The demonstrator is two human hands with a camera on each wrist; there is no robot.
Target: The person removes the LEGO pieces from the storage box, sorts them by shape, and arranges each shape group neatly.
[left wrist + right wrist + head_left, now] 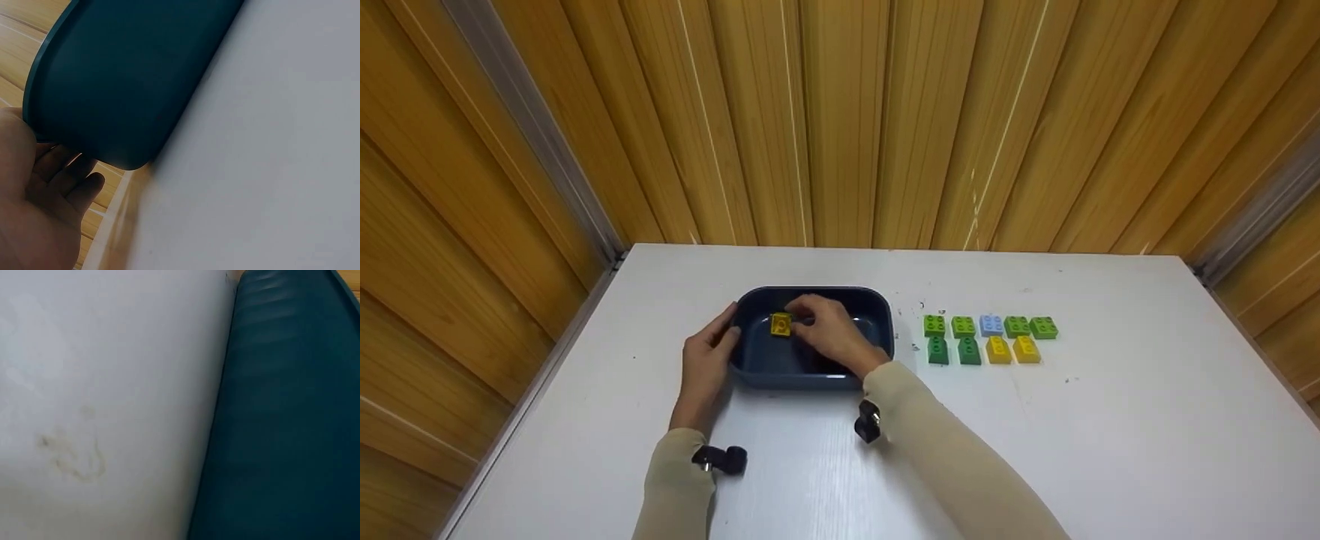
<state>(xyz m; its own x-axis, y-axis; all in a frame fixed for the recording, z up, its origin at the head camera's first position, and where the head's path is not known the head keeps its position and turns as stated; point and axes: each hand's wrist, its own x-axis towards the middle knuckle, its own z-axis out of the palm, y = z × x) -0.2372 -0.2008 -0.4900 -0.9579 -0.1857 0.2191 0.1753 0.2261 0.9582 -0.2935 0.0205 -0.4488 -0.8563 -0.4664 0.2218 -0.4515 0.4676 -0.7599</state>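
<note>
A dark blue rectangular tray point(810, 381) with rounded corners stands on the white table. Its left end is touched by my left hand point(706, 366), with thumb and fingertips at the rim. The left wrist view shows this tray wall point(124, 84) large, and several fingers bent loosely beside its end. Inside the tray, a yellow toy brick point(781, 325) shows what looks like its hollow underside. My right hand point(832, 330) reaches in over the near wall, thumb and forefinger bent at the brick's right edge; whether they pinch it is not clear. The right wrist view shows only table and tray wall point(281, 427).
Right of the tray, toy bricks lie in two rows. The back row has lime-green bricks point(963, 325) and one light blue brick point(991, 325). Two dark green sloped bricks point(969, 351) and two yellow bricks point(999, 350) form the front row. A wood-patterned wall point(847, 135) rises behind.
</note>
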